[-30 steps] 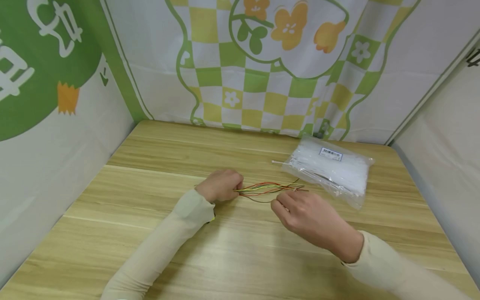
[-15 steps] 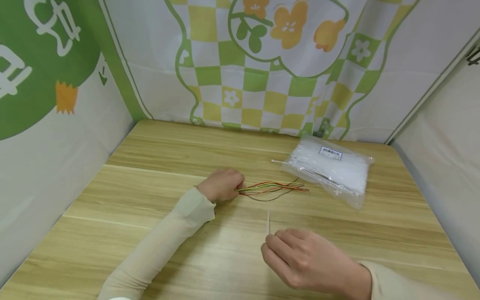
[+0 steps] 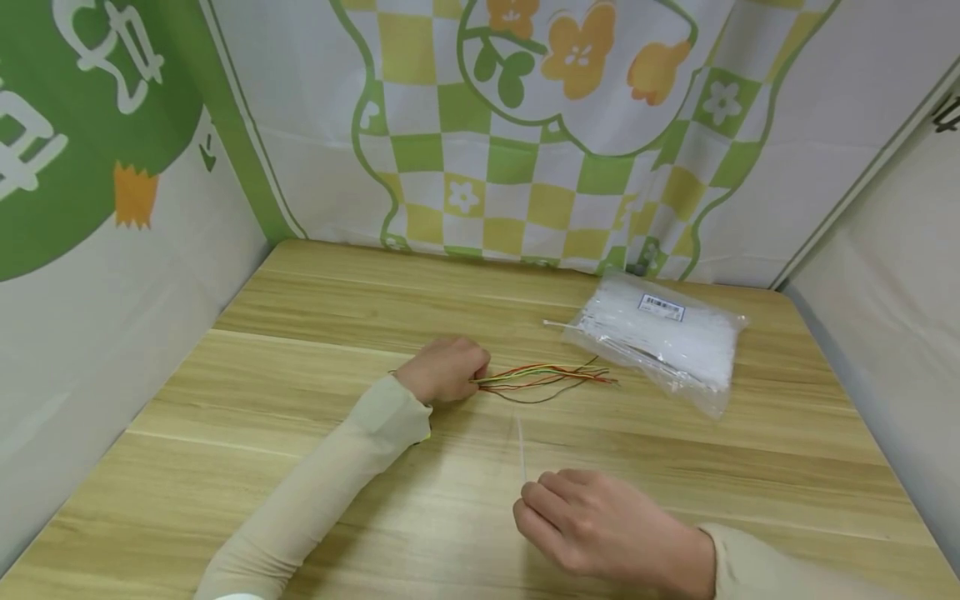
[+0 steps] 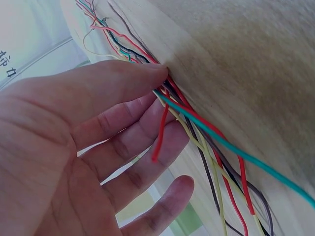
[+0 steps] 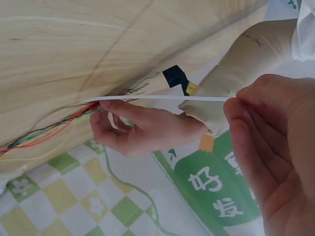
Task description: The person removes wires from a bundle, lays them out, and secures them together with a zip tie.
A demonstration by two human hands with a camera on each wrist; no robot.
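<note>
A bundle of thin wires (image 3: 547, 375) in red, yellow, green and dark colours lies near the middle of the table. My left hand (image 3: 444, 369) pinches it between thumb and fingers, and in the left wrist view loose ends of the wires (image 4: 221, 137) fan out past the grip. Nearer the front edge, my right hand (image 3: 600, 525) pinches one end of a white cable tie (image 3: 521, 446), whose thin tail points away toward the wires. In the right wrist view the cable tie (image 5: 172, 98) stretches straight out from the fingertips and overlaps the left hand (image 5: 142, 129).
A clear plastic bag (image 3: 667, 333) full of white cable ties, with a barcode label, lies at the back right. One tie (image 3: 558, 324) sticks out of its left side. Printed curtains (image 3: 517, 167) enclose the wooden table (image 3: 337, 292) at the back and sides.
My right hand has drawn back from the wires toward the front edge, bringing the cable tie into sight, then shifted slightly left. My left hand keeps its pinch, nearly still.
</note>
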